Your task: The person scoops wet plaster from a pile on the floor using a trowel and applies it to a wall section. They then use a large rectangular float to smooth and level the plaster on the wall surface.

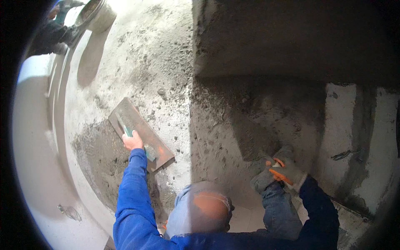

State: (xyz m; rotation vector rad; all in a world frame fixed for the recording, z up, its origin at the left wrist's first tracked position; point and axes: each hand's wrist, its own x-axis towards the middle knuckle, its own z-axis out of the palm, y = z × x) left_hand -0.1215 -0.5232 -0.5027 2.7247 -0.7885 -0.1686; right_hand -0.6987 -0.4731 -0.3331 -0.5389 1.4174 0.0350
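My left hand (133, 141) is wrapped round the green handle of a wide rectangular plastering float (146, 135). The float's flat, mortar-stained plate lies tilted over a patch of wet grey mortar (100, 154) on the floor. On the shaded side, my right hand (291, 171) is closed round an orange-handled trowel (280, 175) beside my right shoe. A dark, mortar-coated blade shape (253, 137) lies ahead of that hand; shadow hides where it joins the handle. My kneeling leg has an orange-brown knee pad (210, 205).
Crumbly mortar (160, 62) is spread over the floor ahead. At the far left another person's dark sleeve (48, 37) is beside a bucket (100, 17). A wire loop (71, 212) sticks out at lower left, and loose wires (346, 154) show at right.
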